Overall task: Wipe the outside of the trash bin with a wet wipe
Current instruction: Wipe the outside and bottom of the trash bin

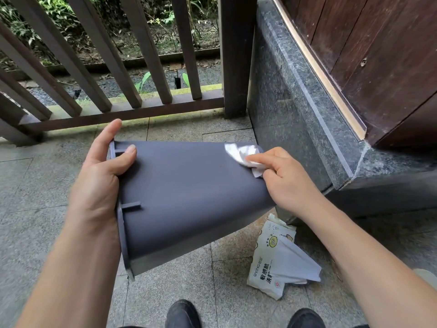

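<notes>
A dark grey plastic trash bin (186,197) is held on its side above the floor, rim to the left and base to the right. My left hand (101,176) grips the rim end, thumb lying on the upper wall. My right hand (286,178) presses a crumpled white wet wipe (243,155) against the upper wall close to the base edge, index finger stretched over the wipe.
A white pack of wet wipes (274,259) lies on the stone-tiled floor under the bin's base end, a sheet sticking out. A dark granite ledge (307,114) and a wooden door stand at the right, a brown wooden railing (123,91) behind. My two shoes show at the bottom.
</notes>
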